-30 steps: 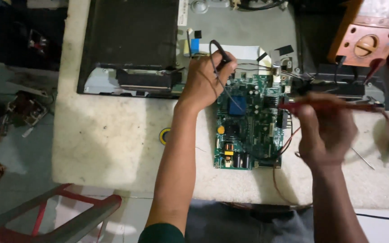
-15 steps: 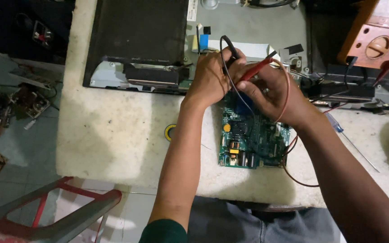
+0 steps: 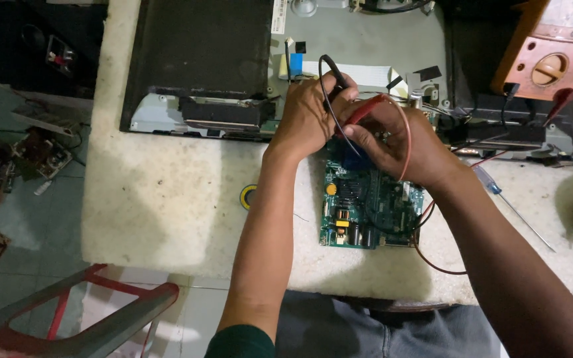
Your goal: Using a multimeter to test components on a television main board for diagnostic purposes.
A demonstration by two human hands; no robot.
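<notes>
A green circuit board (image 3: pixel 373 209) lies on the pale worktop (image 3: pixel 167 199). My left hand (image 3: pixel 310 119) grips a black test probe (image 3: pixel 335 78) whose black lead loops over my fingers. My right hand (image 3: pixel 402 146) holds a red test probe (image 3: pixel 366 109), with its red lead (image 3: pixel 432 262) curving over my wrist and off the board's right side. Both hands meet over the board's upper end, and the probe tips are hidden beneath them. An orange multimeter (image 3: pixel 552 56) rests at the upper right.
A dark opened flat-panel chassis (image 3: pixel 200 59) with a white ribbon cable (image 3: pixel 366 73) fills the back of the table. A screwdriver (image 3: pixel 509 205) lies right of the board; a small roll of tape (image 3: pixel 249 196) lies left. A red stool frame (image 3: pixel 87 311) and loose boards (image 3: pixel 8 166) sit on the floor.
My right hand has swung in from the right with the red probe and joined the left hand over the board's top. The left hand has stayed put.
</notes>
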